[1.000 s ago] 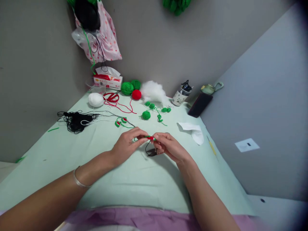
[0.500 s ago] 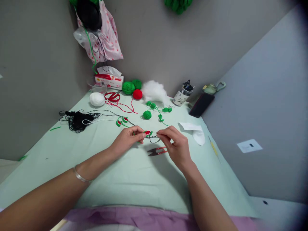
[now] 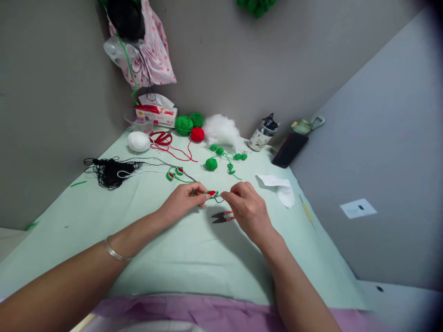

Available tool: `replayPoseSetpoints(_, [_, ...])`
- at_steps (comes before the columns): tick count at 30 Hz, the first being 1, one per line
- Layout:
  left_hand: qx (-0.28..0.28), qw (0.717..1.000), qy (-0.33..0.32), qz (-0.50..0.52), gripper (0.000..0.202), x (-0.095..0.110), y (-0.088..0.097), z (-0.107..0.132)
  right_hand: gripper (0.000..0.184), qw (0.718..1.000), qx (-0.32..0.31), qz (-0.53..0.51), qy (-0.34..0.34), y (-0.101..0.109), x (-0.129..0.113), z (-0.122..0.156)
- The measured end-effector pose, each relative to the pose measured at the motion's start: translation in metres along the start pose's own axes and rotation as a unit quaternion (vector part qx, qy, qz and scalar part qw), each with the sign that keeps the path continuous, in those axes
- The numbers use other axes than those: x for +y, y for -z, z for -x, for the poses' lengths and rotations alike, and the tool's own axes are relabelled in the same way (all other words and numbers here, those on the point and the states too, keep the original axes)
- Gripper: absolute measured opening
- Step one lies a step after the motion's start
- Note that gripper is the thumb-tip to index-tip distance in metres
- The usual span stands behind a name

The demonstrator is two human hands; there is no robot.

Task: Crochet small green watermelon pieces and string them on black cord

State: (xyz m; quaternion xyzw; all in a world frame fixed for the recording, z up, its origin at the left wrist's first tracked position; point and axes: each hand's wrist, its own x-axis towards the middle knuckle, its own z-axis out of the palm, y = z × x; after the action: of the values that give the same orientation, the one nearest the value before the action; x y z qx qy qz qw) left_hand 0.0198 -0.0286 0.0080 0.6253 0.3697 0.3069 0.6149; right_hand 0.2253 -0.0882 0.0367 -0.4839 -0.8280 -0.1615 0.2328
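Observation:
My left hand [image 3: 185,199] pinches a small red-and-green crocheted piece [image 3: 212,193] above the pale green table [image 3: 180,258]. My right hand [image 3: 246,208] is closed in a pinch just right of that piece, on a thin black thread [image 3: 218,199] that hangs from it. Small red-handled thread snips [image 3: 223,216] lie on the table right below the two hands, partly hidden by my right hand.
A black thread tangle [image 3: 109,171] lies at the left, two small crocheted pieces [image 3: 174,174] ahead. Green yarn balls [image 3: 188,123], a red ball [image 3: 197,134], white stuffing [image 3: 221,131], a tissue box [image 3: 155,115], a cup [image 3: 261,137], a phone [image 3: 289,150] and white paper [image 3: 280,188] lie further back.
My right hand let the snips go onto the table, drew right with the black thread, then came back close to the crocheted piece. The left hand barely moved.

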Motion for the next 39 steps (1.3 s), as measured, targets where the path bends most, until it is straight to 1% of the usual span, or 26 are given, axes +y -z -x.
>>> replayPoseSetpoints(3, [-0.006, 0.999, -0.005, -0.037, 0.023, 0.003, 0.0, 0.0, 0.028, 1.0, -0.029, -0.003, -0.005, 0.002, -0.001, 0.0])
replayPoseSetpoints(6, [-0.023, 0.997, -0.011, -0.071, 0.023, 0.004, 0.002, 0.001, 0.027, 0.998, -0.051, -0.037, -0.007, 0.003, 0.001, -0.001])
replayPoseSetpoints(8, [-0.048, 0.997, -0.014, -0.067, 0.022, 0.004, 0.004, 0.001, 0.025, 0.995, -0.055, -0.078, -0.008, 0.003, 0.004, -0.002])
replayPoseSetpoints(10, [-0.079, 0.996, -0.015, -0.035, 0.021, 0.004, 0.006, 0.001, 0.022, 0.99, -0.053, -0.13, -0.014, 0.004, 0.007, -0.003])
replayPoseSetpoints(12, [-0.106, 0.994, -0.014, 0.005, 0.021, 0.003, 0.008, 0.0, 0.019, 0.98, -0.053, -0.189, -0.03, 0.005, 0.011, -0.003])
replayPoseSetpoints(14, [-0.12, 0.992, -0.012, 0.031, 0.021, 0.003, 0.01, 0.0, 0.017, 0.965, -0.061, -0.246, -0.059, 0.006, 0.013, -0.004])
replayPoseSetpoints(17, [-0.123, 0.991, -0.011, 0.044, 0.024, 0.004, 0.012, -0.001, 0.012, 0.941, -0.063, -0.314, -0.109, 0.008, 0.012, -0.005])
replayPoseSetpoints(20, [-0.111, 0.993, -0.014, 0.047, 0.024, 0.005, 0.012, 0.0, 0.004, 0.924, -0.055, -0.353, -0.14, 0.006, 0.009, -0.006])
replayPoseSetpoints(23, [-0.102, 0.993, -0.011, 0.059, 0.023, 0.005, 0.012, 0.0, 0.006, 0.919, -0.053, -0.36, -0.151, 0.003, 0.006, -0.007])
replayPoseSetpoints(27, [-0.105, 0.991, -0.007, 0.077, 0.025, 0.005, 0.011, 0.001, 0.008, 0.919, -0.038, -0.361, -0.153, 0.003, 0.006, -0.007])
replayPoseSetpoints(31, [-0.101, 0.991, -0.003, 0.084, 0.026, 0.006, 0.011, 0.001, 0.006, 0.933, -0.02, -0.329, -0.149, 0.006, 0.007, -0.006])
replayPoseSetpoints(34, [-0.094, 0.992, -0.004, 0.087, 0.024, 0.007, 0.009, 0.001, 0.006, 0.942, -0.019, -0.302, -0.147, 0.007, 0.006, -0.005])
replayPoseSetpoints(39, [-0.069, 0.992, 0.02, 0.107, 0.024, 0.008, 0.005, 0.002, 0.008, 0.946, -0.019, -0.291, -0.14, 0.003, 0.002, -0.005])
